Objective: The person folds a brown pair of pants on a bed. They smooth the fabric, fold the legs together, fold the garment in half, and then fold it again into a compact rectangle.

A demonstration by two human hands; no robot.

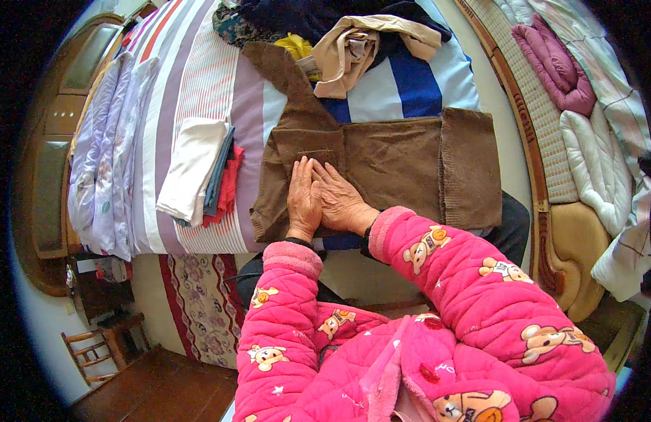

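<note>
A brown garment [394,169] of ribbed-looking cloth is spread over the near edge of the bed. Its right end [470,169] is folded over, while one long piece [304,100] reaches away from me. My left hand [303,203] lies flat on the garment, just below a small stitched patch [316,154]. Beside it and touching it, my right hand [342,201] also presses flat, fingers stretched out. Neither hand grips anything. To the left sits a stack of folded clothes, with a white one [191,169] on top and blue and red [227,184] ones beneath.
Farther back on the striped bed [204,68] lie a loose beige garment [346,58], a yellow cloth [295,46] and dark clothes [288,18]. Floral bedding [101,169] hangs at the left. At the right, a wood-trimmed sofa [578,248] bears quilts, including a purple one [557,68].
</note>
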